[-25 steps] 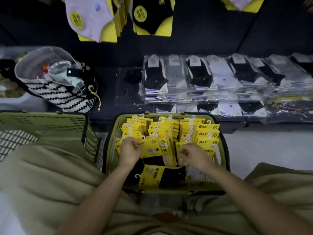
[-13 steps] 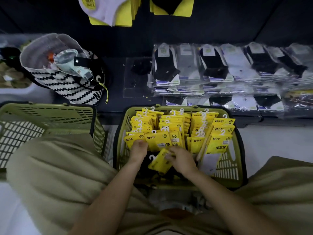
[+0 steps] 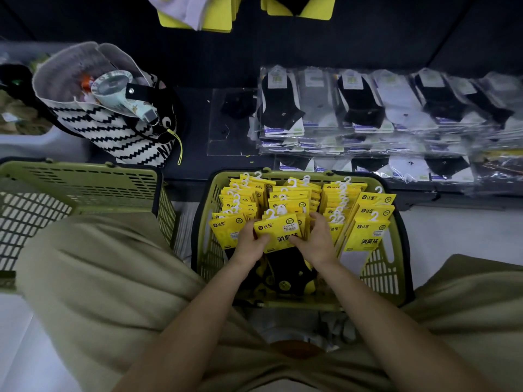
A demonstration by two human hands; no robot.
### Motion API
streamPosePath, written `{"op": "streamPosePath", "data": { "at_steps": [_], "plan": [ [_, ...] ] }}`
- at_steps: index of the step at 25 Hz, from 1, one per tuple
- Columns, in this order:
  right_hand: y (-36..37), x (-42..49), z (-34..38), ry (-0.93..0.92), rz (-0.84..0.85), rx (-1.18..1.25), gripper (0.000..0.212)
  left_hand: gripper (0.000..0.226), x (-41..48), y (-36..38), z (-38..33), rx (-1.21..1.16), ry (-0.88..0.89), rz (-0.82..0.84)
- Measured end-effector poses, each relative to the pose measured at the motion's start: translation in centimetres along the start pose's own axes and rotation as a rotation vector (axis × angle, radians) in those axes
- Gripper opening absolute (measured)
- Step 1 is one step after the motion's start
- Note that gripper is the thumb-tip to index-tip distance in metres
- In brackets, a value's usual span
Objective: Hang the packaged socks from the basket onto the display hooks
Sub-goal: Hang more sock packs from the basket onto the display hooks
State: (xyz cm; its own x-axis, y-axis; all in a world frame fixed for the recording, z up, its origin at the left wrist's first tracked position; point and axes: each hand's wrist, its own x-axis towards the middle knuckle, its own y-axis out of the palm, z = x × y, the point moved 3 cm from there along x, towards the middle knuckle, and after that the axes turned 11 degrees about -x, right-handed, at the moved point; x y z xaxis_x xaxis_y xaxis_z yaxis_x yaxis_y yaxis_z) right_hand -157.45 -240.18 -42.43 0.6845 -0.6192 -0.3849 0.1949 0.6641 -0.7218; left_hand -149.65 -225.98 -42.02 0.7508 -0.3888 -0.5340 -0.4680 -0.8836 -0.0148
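Note:
A green basket (image 3: pixel 379 275) between my knees holds several rows of yellow-carded sock packs (image 3: pixel 370 219) with white hooks. My left hand (image 3: pixel 249 244) and my right hand (image 3: pixel 318 241) both grip the sides of one small stack of yellow packs (image 3: pixel 278 232) in the basket's middle, black socks hanging below the cards. At the top edge, yellow-carded socks (image 3: pixel 198 12) hang on the dark display wall; the hooks themselves are out of sight.
A second green basket (image 3: pixel 85 188) stands at the left. A zigzag-patterned bag (image 3: pixel 113 128) sits behind it. Clear-wrapped black, grey and white socks (image 3: pixel 368 108) lie stacked on the dark shelf behind the basket. My knees flank the basket.
Both hands have closed on one stack of packs and stood it upright in the basket's middle. The view has tilted down, so less of the hanging display shows.

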Motion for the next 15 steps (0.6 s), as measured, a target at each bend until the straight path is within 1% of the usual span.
{"op": "streamPosePath", "data": {
  "at_steps": [2,3,5,7,9,11,13,15],
  "plan": [
    [0.1,0.3,0.2,-0.025,0.094,-0.005,0.081,0.045,0.0,0.5,0.2,-0.029,-0.032,0.012],
    [0.1,0.4,0.2,-0.017,0.115,-0.020,0.081,0.046,0.0,0.6,0.3,-0.055,-0.056,0.000],
    [0.1,0.4,0.2,-0.002,0.119,-0.059,0.081,0.044,0.2,0.7,0.6,-0.067,-0.085,-0.005],
    [0.2,0.3,0.0,0.006,0.135,-0.034,0.079,0.044,0.4,0.7,0.8,0.004,-0.095,0.044],
    [0.0,0.2,-0.2,0.011,0.164,0.011,0.075,0.052,0.3,0.5,0.9,0.049,-0.106,0.098],
    [-0.7,0.2,-0.1,0.000,0.188,0.028,0.074,0.063,0.2,0.3,0.5,0.035,-0.107,0.089],
    [-1.9,0.1,0.1,-0.020,0.207,0.082,0.068,0.067,0.1,0.2,-0.3,0.006,-0.077,0.069],
    [-3.4,0.2,0.2,-0.039,0.220,0.145,0.056,0.064,0.3,0.2,-1.2,0.019,-0.025,0.068]
  ]
}}
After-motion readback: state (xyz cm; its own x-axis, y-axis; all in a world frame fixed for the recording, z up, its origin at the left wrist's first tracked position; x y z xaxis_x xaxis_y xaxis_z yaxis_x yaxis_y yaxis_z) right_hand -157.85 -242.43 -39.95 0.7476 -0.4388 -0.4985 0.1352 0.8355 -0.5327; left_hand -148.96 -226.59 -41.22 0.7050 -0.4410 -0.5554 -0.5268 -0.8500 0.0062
